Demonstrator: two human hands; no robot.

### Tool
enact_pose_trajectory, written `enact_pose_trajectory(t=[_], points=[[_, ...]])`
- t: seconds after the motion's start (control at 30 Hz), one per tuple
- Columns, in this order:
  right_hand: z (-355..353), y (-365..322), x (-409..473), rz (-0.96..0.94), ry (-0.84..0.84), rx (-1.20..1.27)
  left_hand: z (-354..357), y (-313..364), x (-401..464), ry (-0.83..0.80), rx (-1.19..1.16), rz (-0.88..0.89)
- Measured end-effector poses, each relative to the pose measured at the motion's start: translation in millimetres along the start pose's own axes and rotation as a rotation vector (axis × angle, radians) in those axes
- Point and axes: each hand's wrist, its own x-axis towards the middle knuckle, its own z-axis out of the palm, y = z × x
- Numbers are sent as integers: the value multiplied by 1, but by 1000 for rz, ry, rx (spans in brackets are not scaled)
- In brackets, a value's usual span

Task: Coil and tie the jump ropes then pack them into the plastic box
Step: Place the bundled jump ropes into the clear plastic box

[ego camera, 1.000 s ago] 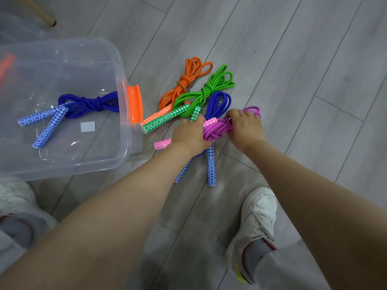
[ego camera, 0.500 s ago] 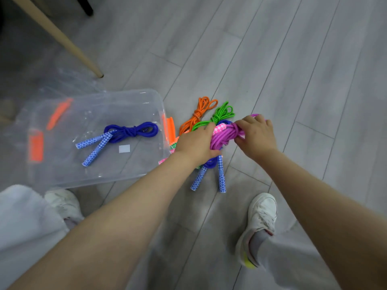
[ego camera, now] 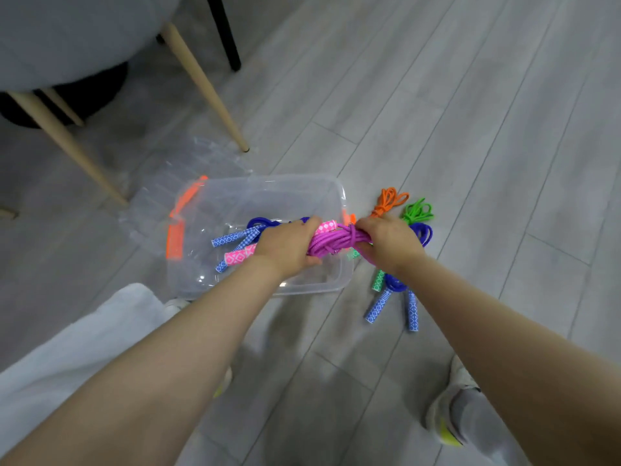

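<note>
Both hands hold a coiled purple jump rope (ego camera: 336,242) with pink patterned handles above the right part of the clear plastic box (ego camera: 258,190). My left hand (ego camera: 285,248) grips the handle end, and my right hand (ego camera: 386,242) grips the coil's other end. A tied blue rope (ego camera: 235,238) lies inside the box. On the floor to the right of the box lie a tied orange rope (ego camera: 389,200), a green rope (ego camera: 416,211) and another blue rope (ego camera: 400,290), partly hidden by my right arm.
The box's clear lid (ego camera: 161,196) with orange clips lies on the floor to the left behind the box. Wooden chair legs (ego camera: 205,85) and a grey seat stand at the back left. My shoes (ego camera: 450,412) are on the grey plank floor near the bottom.
Both hands lifted the purple rope off the floor pile and carried it left, over the box. The view rose and shifted, bringing the chair into sight.
</note>
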Motion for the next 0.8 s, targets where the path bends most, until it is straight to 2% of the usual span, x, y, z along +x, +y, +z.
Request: enact_pose_trajectory(t=[0.2,0.33,0.67,0.8], points=[[47,-59,41,-70,-185,14,23,-89,-11,-99,38,-121],[85,-80,64,-83,-289,-28,50,-125,-9,-147,19,-161],[165,-66,81,-32,-616,-204,135,-155,12,-339,-69,-144],[186,-60,87,8,-693,-153,153,-161,24,-408,-83,-153]])
